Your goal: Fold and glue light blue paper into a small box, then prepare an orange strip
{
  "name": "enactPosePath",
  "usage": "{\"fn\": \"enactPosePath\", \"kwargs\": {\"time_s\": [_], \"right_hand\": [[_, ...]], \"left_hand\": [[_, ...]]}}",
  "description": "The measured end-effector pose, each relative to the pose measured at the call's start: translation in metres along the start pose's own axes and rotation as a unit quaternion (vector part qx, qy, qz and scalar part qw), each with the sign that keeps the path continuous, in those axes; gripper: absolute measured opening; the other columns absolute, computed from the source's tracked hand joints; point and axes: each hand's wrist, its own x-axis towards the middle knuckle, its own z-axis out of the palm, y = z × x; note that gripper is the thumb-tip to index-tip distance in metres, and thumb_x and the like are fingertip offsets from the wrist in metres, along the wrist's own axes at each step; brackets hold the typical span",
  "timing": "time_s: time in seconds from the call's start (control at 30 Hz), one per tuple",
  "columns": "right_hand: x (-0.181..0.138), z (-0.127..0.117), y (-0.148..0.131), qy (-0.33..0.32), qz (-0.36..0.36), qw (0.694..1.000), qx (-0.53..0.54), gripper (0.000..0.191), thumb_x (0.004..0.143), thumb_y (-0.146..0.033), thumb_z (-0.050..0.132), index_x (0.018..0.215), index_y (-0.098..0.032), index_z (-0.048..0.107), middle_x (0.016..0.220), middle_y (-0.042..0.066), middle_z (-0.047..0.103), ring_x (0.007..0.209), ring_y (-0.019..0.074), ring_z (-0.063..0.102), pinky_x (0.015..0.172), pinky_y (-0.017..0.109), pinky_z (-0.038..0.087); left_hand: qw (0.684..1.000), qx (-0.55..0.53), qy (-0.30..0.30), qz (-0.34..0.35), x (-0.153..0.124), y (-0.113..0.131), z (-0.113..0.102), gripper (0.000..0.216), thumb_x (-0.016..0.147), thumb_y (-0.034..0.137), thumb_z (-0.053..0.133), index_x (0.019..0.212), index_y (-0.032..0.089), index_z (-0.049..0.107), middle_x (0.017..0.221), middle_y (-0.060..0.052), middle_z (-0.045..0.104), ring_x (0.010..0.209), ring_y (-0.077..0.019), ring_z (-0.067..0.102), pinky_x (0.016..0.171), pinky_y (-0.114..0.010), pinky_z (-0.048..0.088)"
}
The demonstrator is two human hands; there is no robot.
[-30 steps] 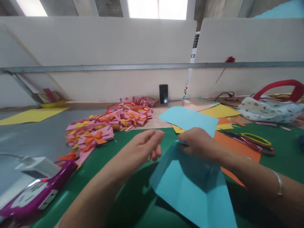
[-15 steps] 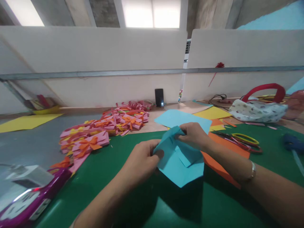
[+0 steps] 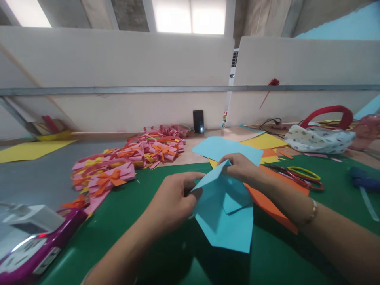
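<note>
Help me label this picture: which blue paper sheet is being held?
The folded blue paper sheet, held by the left hand and right hand; the flat blue paper sheet behind it lies unheld.

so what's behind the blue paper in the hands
Beyond the held paper, a flat blue sheet lies partly over yellow paper; an orange sheet shows to the right. What the held paper and right hand cover can't be seen.

Free lane on the green worktop (image 3: 109,217) between purple power strip (image 3: 69,227) and left grip (image 3: 173,202), pink paper bundles (image 3: 142,152) beyond.
</note>
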Motion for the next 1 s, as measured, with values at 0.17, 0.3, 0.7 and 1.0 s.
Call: {"fn": "enactPosePath", "kwargs": {"time_s": [0.17,0.3,0.7,1.0], "right_hand": [[0.0,0.001,-0.001,0.011,0.013,1.0,0.013,0.014,0.054,-0.021,0.053,0.044,-0.017,0.045,0.045,-0.006,0.034,0.049,0.0085,0.035,0.044,0.021,0.026],[0.001,-0.001,0.002,0.083,0.051,0.995,0.036,0.019,0.059,-0.026,0.054,0.046,-0.018,0.043,0.045,-0.006,0.033,0.048,0.0086,0.034,0.042,0.021,0.024],[0.007,0.0,0.017,0.051,0.036,0.998,0.002,0.039,0.076,-0.043,0.057,0.101,-0.013,0.062,0.072,0.006,0.063,0.065,0.0191,0.057,0.061,0.031,0.046],[-0.004,-0.006,0.001,-0.093,-0.464,0.827,-0.303,0.031,0.078,-0.004,0.047,0.096,-0.023,0.064,0.103,0.005,0.064,0.111,0.0225,0.047,0.093,0.04,0.036]], "left_hand": [[0.999,0.014,0.034,0.016,0.003,-0.003,0.003,0.028,0.08,0.025,0.046,0.1,0.02,0.065,0.072,0.0,0.065,0.064,-0.0154,0.059,0.055,-0.024,0.043],[0.991,-0.037,0.121,-0.045,0.007,-0.005,0.001,0.037,0.075,0.035,0.056,0.108,0.018,0.059,0.086,-0.004,0.067,0.076,-0.0197,0.062,0.065,-0.029,0.049],[0.982,-0.112,0.031,-0.147,0.023,-0.037,-0.012,0.013,0.06,0.013,0.055,0.073,0.013,0.057,0.058,0.002,0.058,0.05,-0.0105,0.052,0.047,-0.02,0.038],[0.979,-0.144,-0.022,-0.14,0.02,-0.046,-0.04,0.008,0.055,0.016,0.061,0.063,0.014,0.058,0.048,0.002,0.057,0.045,-0.0115,0.055,0.044,-0.02,0.037]]}}
